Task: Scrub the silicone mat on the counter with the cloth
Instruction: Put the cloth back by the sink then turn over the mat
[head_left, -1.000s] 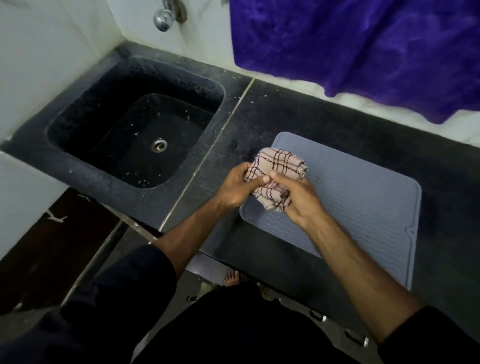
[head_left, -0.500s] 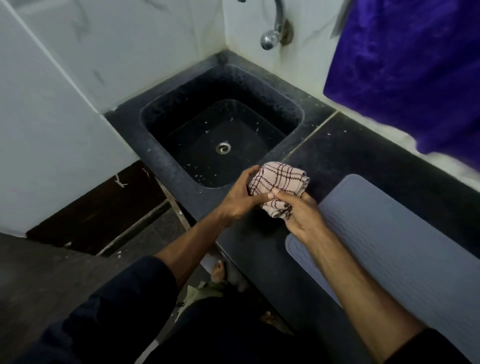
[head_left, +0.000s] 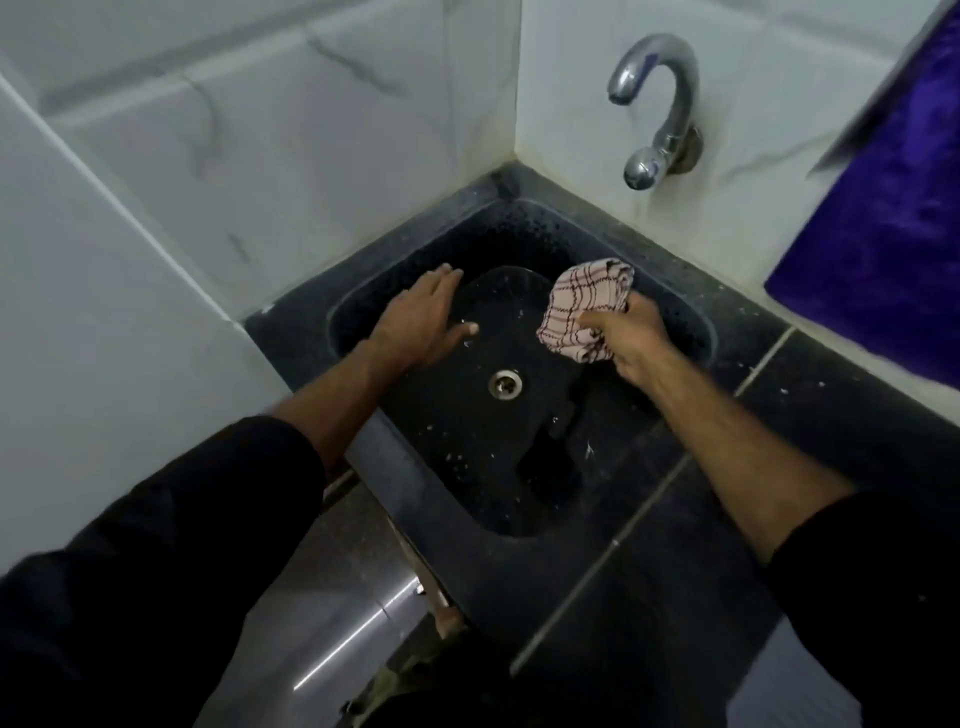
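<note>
Over the last 1 s the view swung from the counter to the sink, and the silicone mat, which had lain under both hands 1.0 s earlier and at the right edge 0.5 s earlier, was out of frame; it presumably remained on the counter to the right, but that could not be confirmed here. The checked cloth, previously held bunched between 2 hands, was now gripped by the right hand alone, fingers curled round it, and held over the basin just right of the drain. The left hand had let go and was spread flat, fingers straight, reaching across the far left of the basin; whether it touched the sink wall could not be told. The tap on the tiled wall above showed no water running. A purple towel hung at the right. Judgement: scrubbing was interrupted or not yet begun, and the cloth was most likely brought here to be wetted or rinsed. The next move would call for opening the tap, with the cloth positioned under the spout, then returning to the mat.
</note>
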